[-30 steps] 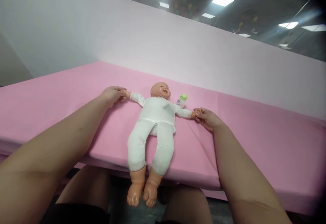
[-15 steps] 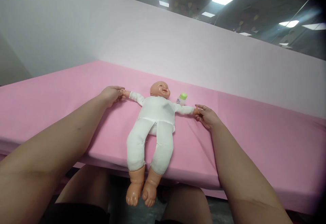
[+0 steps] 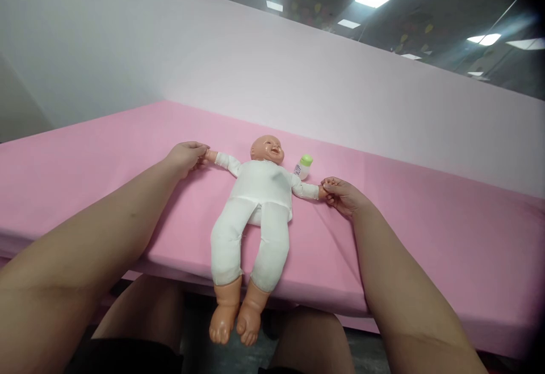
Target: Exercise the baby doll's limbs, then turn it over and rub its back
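Both bare forearms reached away from the body and spread apart, the left running up from the near left corner and the right from the near right edge. The left hand (image 3: 185, 156) lay knuckles up at the far end of its arm, its fingers curled inward and pinched together toward the right. The right hand (image 3: 342, 195) lay lower and nearer, turned partly on its side, its fingers (image 3: 328, 183) bent and closed toward the left.
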### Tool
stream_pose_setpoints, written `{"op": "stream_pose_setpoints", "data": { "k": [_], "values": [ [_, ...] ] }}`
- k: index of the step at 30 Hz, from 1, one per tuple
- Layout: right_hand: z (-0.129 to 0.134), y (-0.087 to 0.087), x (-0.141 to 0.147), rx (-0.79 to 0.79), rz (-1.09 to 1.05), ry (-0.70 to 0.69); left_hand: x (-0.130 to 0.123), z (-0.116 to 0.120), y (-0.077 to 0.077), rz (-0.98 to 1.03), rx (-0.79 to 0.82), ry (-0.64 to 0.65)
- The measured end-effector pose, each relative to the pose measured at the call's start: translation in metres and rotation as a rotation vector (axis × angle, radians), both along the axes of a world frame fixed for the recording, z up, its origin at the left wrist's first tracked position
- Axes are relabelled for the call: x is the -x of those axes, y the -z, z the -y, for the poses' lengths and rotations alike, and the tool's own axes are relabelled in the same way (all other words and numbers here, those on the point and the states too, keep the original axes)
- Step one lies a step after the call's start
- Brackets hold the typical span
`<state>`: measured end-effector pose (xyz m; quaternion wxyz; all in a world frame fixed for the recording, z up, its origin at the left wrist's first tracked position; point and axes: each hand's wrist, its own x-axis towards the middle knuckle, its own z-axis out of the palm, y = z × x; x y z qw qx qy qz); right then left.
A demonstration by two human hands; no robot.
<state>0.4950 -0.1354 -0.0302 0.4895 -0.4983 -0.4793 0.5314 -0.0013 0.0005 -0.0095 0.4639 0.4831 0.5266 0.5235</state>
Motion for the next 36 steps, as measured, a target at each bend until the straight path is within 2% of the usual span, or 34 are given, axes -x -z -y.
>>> {"op": "stream_pose_setpoints", "data": {
  "k": [5,9,13,18,20,24,27,30,33,36],
  "values": [
    [-0.006,0.003,0.002,0.031,0.039,0.119,-0.001,-0.002,-0.001,-0.027,0.040,-0.040],
    [-0.008,0.002,0.002,0.040,-0.073,0.195,-0.006,0.004,-0.009,0.163,0.048,0.023],
    [-0.006,-0.001,0.010,0.005,-0.258,0.121,-0.016,0.014,-0.015,0.299,0.006,0.187],
    [-0.006,-0.005,0.034,0.046,-0.148,-0.003,-0.032,0.024,-0.013,0.203,0.130,0.293],
    [-0.009,-0.006,0.039,0.050,-0.139,0.062,-0.036,0.026,-0.014,0.186,0.133,0.296],
    [-0.016,-0.003,0.033,-0.003,-0.188,0.359,-0.034,0.026,-0.020,0.209,0.185,0.145],
    [-0.019,-0.003,0.030,-0.043,-0.170,0.462,-0.030,0.025,-0.022,0.227,0.179,0.111],
    [-0.017,-0.010,0.045,-0.172,-0.146,0.495,-0.032,0.030,-0.023,0.193,0.057,0.156],
    [-0.010,-0.021,0.078,-0.431,-0.082,0.485,-0.045,0.044,-0.026,0.034,-0.279,0.256],
    [0.001,-0.027,0.113,-0.605,0.215,0.409,-0.061,0.061,-0.029,-0.228,-0.463,0.371]
  ]
}}
